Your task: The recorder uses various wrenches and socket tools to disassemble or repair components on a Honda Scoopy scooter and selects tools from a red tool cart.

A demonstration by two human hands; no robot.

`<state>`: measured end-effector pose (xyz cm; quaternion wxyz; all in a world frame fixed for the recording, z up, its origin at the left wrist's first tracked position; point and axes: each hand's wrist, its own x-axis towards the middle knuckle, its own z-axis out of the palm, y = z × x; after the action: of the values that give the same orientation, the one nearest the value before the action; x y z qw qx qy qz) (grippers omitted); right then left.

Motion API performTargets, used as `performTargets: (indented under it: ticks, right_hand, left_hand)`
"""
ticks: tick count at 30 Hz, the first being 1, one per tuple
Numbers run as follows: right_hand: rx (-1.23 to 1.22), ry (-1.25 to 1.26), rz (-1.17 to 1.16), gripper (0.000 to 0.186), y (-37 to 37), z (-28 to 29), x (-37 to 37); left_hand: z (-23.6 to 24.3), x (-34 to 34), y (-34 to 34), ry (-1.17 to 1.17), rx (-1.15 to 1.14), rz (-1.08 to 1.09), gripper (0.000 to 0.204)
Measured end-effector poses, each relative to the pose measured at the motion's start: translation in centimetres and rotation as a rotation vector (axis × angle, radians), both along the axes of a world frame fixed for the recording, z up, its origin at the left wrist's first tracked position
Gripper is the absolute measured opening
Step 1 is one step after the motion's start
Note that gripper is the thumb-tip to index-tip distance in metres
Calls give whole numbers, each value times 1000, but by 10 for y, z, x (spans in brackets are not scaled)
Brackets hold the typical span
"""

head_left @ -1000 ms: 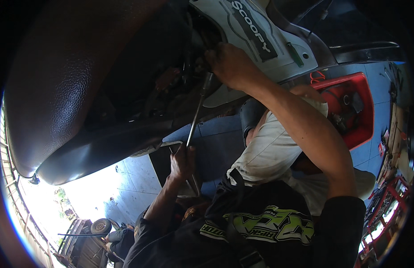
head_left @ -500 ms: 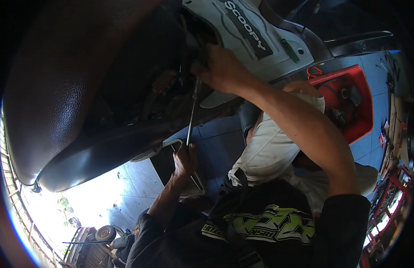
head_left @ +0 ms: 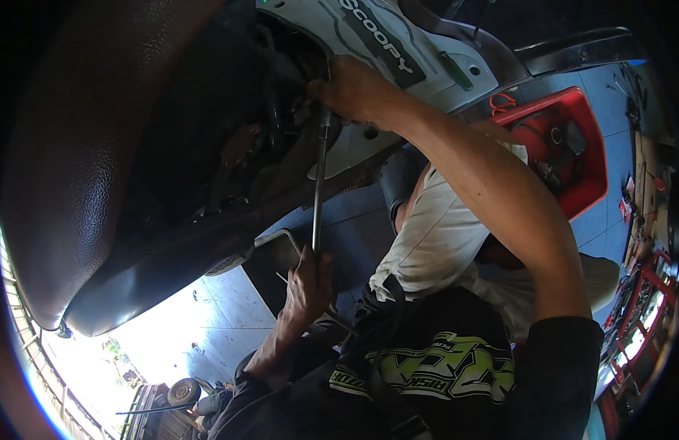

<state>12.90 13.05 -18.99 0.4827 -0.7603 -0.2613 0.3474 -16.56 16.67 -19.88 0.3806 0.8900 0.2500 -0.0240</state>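
One long metal rod (head_left: pixel 319 191) stood slanted between the two hands, its thicker upper section just below the right hand (head_left: pixel 356 89) and its lower end in the left hand (head_left: pixel 308 282). The left fingers were wrapped tightly about it; the right hand was curled around the upper end, though its fingertips were hidden, so their exact pinch could not be told. The rod looked stiff and fairly weighty, unlikely to break, and its smooth bare shaft would probably slip in oily fingers. The best hold seemed to be low down for leverage, where the left hand was, with the top steadied near the thicker part. Just beside the left hand was a bent metal bar (head_left: pixel 282 235). Beyond the right hand lay a grey panel (head_left: pixel 420 99) bearing a green handle (head_left: pixel 455 71); left of both hands bulged a brown seat (head_left: pixel 90 198), and right of them sat a red tub (head_left: pixel 594 147).
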Motion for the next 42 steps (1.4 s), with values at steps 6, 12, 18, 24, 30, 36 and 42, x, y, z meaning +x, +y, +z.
performTargets:
  ticks: [6, 12, 18, 24, 30, 36, 42]
  right_hand:
    - [57, -338, -82, 34, 13, -21, -7]
    - [62, -344, -58, 35, 16, -26, -8]
    - [66, -360, -64, 35, 14, -22, -10]
    - [105, -339, -57, 35, 13, -23, -10]
    - [117, -356, -41, 38, 12, -21, -9]
    - [78, -306, 4, 39, 9, -17, -11]
    - [81, -311, 2, 37, 9, -14, -11]
  left_hand:
    - [-29, -3, -7, 71, 40, 115, 28]
    - [-63, -10, -10, -29, 199, 129, 28]
    - [-88, -13, -18, -83, 261, 172, 29]
    - [-99, -11, -21, -74, 220, 237, 30]
    - [-101, -7, -24, -5, 154, 296, 40]
    - [-99, -3, -27, 37, 93, 323, 40]
    - [-100, 5, -33, -98, 96, 317, 40]
